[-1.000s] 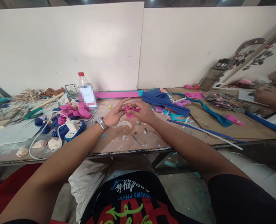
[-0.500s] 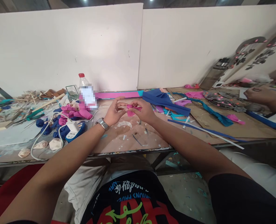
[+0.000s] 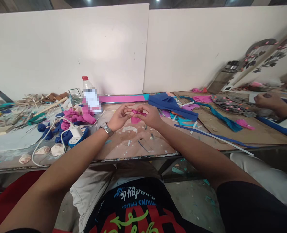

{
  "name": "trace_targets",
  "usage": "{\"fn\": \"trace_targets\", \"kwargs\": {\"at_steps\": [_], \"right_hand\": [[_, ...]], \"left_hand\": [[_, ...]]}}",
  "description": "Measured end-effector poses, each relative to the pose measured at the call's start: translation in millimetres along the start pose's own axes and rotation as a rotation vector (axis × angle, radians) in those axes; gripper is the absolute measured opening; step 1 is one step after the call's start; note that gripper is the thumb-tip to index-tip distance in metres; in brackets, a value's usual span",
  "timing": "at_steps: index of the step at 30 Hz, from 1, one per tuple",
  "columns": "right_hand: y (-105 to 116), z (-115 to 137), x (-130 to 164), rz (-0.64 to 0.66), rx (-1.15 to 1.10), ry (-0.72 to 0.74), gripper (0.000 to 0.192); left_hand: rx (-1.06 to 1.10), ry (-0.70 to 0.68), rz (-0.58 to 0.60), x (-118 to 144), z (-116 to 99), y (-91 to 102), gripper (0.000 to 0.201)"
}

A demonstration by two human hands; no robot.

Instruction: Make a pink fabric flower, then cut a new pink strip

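1. Two bare hands met above the middle of the desk (image 3: 133, 142), a worn brown board flecked with paint and small scraps. The left hand (image 3: 119, 117), with a metal-link watch (image 3: 106, 128) on its wrist, and the right hand (image 3: 149, 116) both pinched one pink rolled piece (image 3: 135, 115), soft and matte, curled like a rosette. The fingers of each hand were bent inward, tips closed on the piece, which was held just clear of the desk surface.
2. One clear plastic bottle (image 3: 88, 94) with a red cap stood upright near the desk's back edge, left of the hands.
3. One pile of pink rolled pieces (image 3: 77, 116) lay beside the bottle; their number could not be told. One cluster of dark blue rolled pieces (image 3: 53, 131) lay toward the left front edge.
4. One white and blue power strip (image 3: 76, 135) rested among the blue pieces, its white cord looping to the front edge.
5. Three pale cream rosettes (image 3: 42, 152) sat near the left front edge.
6. One folded dark blue sheet (image 3: 170, 104) lay right of the hands, near the back edge, with one long pink strip (image 3: 122, 98) along that edge.
7. One other person's hand (image 3: 267, 100) rested at the far right of the desk.
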State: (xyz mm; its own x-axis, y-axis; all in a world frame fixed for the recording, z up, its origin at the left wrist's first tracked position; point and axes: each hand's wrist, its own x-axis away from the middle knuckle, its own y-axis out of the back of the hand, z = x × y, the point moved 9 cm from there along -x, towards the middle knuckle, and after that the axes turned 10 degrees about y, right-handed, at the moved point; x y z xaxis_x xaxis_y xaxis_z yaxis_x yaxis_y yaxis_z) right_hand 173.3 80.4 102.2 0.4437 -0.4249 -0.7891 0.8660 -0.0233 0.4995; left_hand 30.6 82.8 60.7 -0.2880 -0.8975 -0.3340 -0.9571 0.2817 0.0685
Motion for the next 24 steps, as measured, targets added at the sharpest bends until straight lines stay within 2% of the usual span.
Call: {"fn": "trace_targets", "kwargs": {"at_steps": [7,10,24], "right_hand": [[1,1,2,-0.046,-0.062,0.012,0.024],[0,1,3,-0.056,-0.092,-0.001,0.020],[-3,5,2,-0.041,-0.119,-0.038,0.012]], "left_hand": [[-0.082,-0.065,-0.060,-1,-11,7.4,0.035],[-0.144,-0.079,-0.062,0,-14,7.4,0.034],[-0.169,-0.098,-0.037,2,-11,0.9,0.030]]}}
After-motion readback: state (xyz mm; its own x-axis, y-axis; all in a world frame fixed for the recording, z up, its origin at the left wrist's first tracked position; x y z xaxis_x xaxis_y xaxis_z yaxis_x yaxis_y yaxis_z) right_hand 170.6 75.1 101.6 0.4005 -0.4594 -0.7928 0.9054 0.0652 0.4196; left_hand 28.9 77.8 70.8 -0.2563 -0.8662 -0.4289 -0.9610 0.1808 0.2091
